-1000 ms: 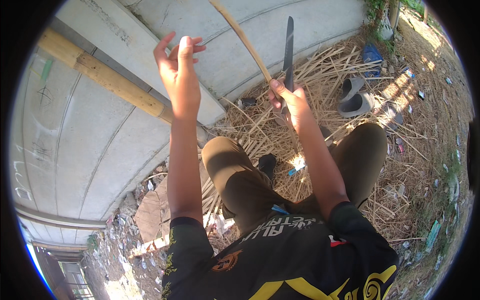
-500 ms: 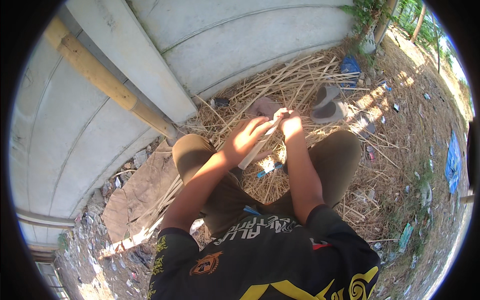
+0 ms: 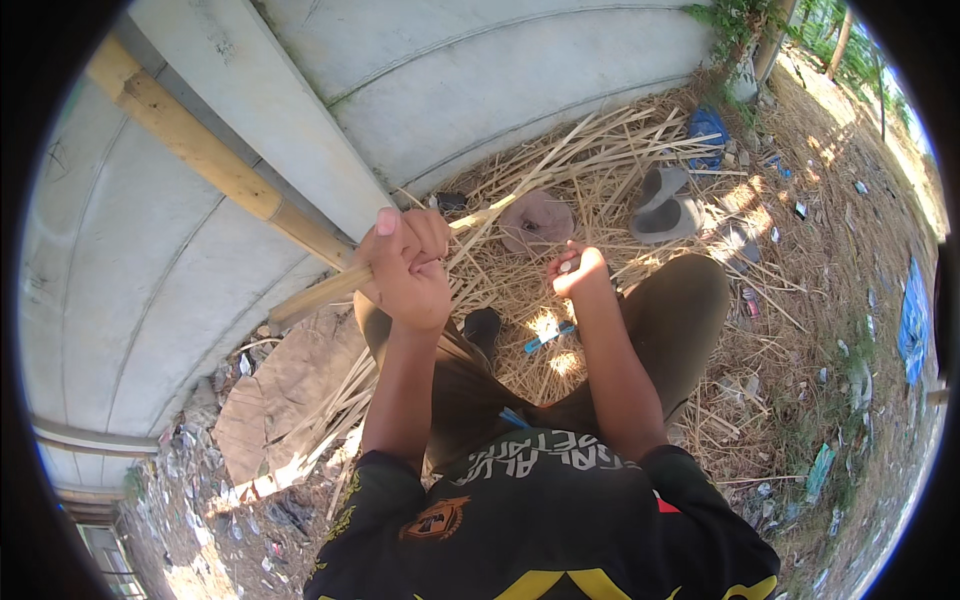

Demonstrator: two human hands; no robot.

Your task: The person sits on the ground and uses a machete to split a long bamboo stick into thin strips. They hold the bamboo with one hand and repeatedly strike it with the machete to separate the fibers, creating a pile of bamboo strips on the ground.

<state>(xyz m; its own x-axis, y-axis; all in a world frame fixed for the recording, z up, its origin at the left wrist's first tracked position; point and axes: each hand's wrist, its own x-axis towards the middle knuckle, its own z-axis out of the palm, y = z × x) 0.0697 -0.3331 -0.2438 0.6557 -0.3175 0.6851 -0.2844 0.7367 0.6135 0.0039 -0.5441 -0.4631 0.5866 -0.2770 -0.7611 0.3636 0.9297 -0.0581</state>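
My left hand (image 3: 405, 270) is closed around a long pale bamboo strip (image 3: 322, 298). The strip slants from beside the wall pole, through the fist, to the far right over the loose strips. My right hand (image 3: 578, 270) is closed above my right knee, apart from that strip. Something small and dark shows at its fingers, too little to name. Between the hands and farther off lies a round pinkish-brown thing (image 3: 537, 220). A small light-blue object (image 3: 550, 337) rests on the shavings between my legs.
Loose bamboo strips (image 3: 600, 150) are heaped along the grey wall (image 3: 520, 60). Grey sandals (image 3: 665, 215) and a blue plastic bag (image 3: 706, 135) lie at the far right. A bamboo pole (image 3: 200, 150) leans left. Flattened brown cardboard (image 3: 290, 400) lies beside my left leg.
My hands have moved apart. The left hand went left and up, now gripping a strip that reaches past it toward the wall. The right hand moved slightly nearer, off the strip.
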